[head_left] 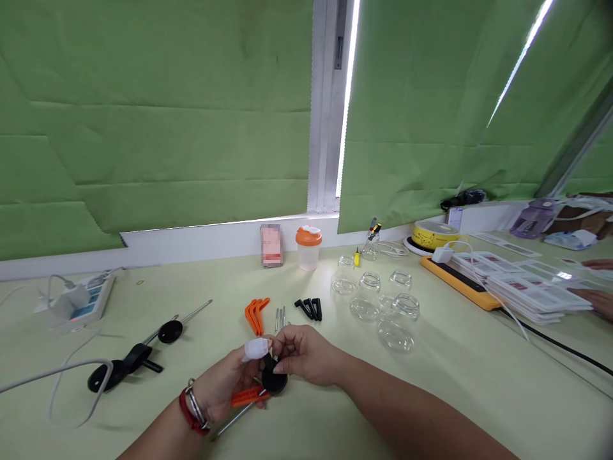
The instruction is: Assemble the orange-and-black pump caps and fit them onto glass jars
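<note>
My left hand (230, 380), a white cover on one fingertip, is closed around a black round part with a metal rod (274, 379). An orange handle (249, 396) lies against the same part, under my left fingers. My right hand (306, 354) pinches at the top of the black part; whatever is between its fingertips is too small to make out. Just beyond my hands lie several orange curved handles (257, 314), a few thin metal pins (280, 318) and several short black pieces (310, 309).
Several clear glass jars (368, 297) stand to the right. Black parts on rods (136, 359) and a power strip (90, 300) with white cables are at left. An orange-lidded cup (308, 249) stands behind. Farther right are an orange-black power strip (457, 284), stacked papers (522, 294) and another person's hands.
</note>
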{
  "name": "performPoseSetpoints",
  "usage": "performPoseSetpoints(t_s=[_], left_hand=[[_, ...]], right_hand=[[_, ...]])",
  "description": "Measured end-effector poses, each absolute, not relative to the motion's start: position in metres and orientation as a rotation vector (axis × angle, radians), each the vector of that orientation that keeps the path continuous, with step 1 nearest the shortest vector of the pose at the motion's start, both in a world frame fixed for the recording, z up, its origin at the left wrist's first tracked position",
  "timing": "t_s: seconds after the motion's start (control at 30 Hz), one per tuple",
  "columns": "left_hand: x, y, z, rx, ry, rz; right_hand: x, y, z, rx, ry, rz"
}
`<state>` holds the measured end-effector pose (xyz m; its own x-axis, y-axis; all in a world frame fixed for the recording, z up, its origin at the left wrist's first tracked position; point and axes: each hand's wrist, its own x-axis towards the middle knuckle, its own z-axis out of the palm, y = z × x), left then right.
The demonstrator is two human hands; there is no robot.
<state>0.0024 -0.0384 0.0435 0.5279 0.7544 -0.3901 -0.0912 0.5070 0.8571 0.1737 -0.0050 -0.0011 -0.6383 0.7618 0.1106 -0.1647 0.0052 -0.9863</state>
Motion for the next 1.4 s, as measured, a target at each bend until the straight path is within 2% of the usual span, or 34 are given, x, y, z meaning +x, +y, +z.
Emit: performPoseSetpoints(t_s=[1.4], left_hand=[[-0.0016, -0.0363, 0.0369, 0.91, 0.863, 0.588]], right_hand=[[0.1728, -0.0075, 0.0026, -0.642, -1.602, 1.737]])
